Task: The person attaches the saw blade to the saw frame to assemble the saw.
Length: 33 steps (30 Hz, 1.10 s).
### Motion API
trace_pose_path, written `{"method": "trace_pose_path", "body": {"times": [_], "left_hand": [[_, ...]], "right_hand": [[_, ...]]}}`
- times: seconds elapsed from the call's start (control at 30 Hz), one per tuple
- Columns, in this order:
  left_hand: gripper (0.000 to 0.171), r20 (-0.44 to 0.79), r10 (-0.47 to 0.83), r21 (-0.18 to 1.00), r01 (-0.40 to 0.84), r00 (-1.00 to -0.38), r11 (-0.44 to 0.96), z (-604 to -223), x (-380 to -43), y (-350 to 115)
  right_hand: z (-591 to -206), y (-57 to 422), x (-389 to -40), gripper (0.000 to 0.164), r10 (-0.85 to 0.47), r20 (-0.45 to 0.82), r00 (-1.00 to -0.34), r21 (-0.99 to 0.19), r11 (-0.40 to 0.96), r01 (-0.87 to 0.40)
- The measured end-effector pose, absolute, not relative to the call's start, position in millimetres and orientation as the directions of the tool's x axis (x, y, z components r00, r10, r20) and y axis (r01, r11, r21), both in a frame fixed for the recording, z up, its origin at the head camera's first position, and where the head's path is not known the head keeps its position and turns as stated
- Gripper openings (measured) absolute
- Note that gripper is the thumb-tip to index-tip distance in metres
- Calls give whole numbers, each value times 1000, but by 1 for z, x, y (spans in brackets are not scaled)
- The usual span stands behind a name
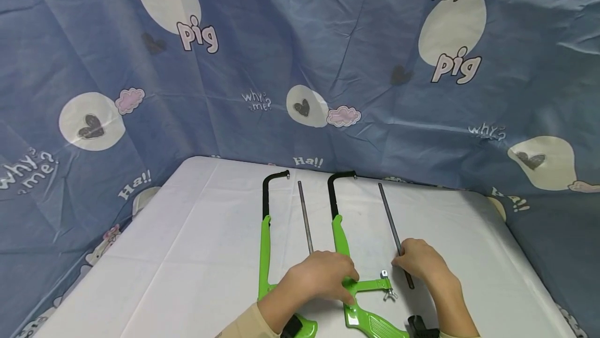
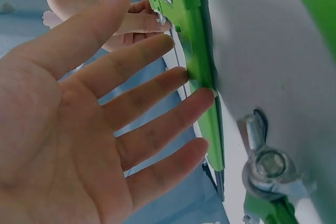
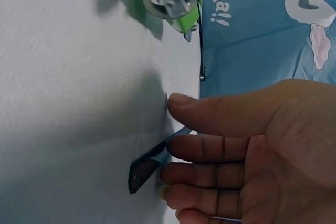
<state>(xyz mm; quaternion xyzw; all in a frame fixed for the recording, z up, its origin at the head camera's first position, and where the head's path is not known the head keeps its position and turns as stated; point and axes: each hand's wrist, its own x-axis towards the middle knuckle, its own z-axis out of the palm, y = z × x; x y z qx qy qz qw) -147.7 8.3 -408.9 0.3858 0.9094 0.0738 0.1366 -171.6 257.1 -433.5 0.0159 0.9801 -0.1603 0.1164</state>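
Note:
Two hacksaw frames with green handles and black front arms lie on the white table. My left hand (image 1: 326,277) is over the green part of the right hacksaw frame (image 1: 341,239), fingers spread, with fingertips (image 2: 207,95) right at its edge in the left wrist view. The left hacksaw frame (image 1: 265,254) lies beyond my left forearm, partly hidden by it. My right hand (image 1: 422,260) is at a thin dark hacksaw blade (image 1: 390,215). In the right wrist view its fingers are bent beside the blade's near end (image 3: 144,173), thumb apart from them.
Another hacksaw blade (image 1: 304,213) lies between the two frames. A wing nut (image 1: 390,294) sits on the right frame's green crossarm. Blue printed cloth (image 1: 300,67) hangs behind the white table (image 1: 187,254). A black object (image 1: 422,326) is at the front edge, near my right wrist.

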Motion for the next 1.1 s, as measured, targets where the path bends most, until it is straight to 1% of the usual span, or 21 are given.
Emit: {"method": "trace_pose_path", "body": {"times": [0.23,0.47,0.57,0.67,0.83,1.1], "left_hand": [[38,-179,728,177,706,-662,686,-410,-144,12],[36,-179,725,167,706,-665,689,-411,-141,16],[34,-171,723,157,706,-669,691,-411,-139,16],[33,-166,724,142,711,-669,689,-412,-138,17],[35,-164,728,129,717,-665,685,-413,-136,16],[35,-160,723,121,713,-672,690,-414,-137,16]], "right_hand": [[-431,256,-169,21,28,-253,-967,-311,944,109],[-428,257,-168,29,61,-284,-957,-287,947,145],[-428,256,-169,30,71,-292,-954,-272,950,154],[-428,256,-168,25,74,-288,-955,-261,953,153],[-430,254,-167,12,74,-259,-963,-261,955,143],[-433,254,-168,6,72,-251,-965,-274,951,142]]}}
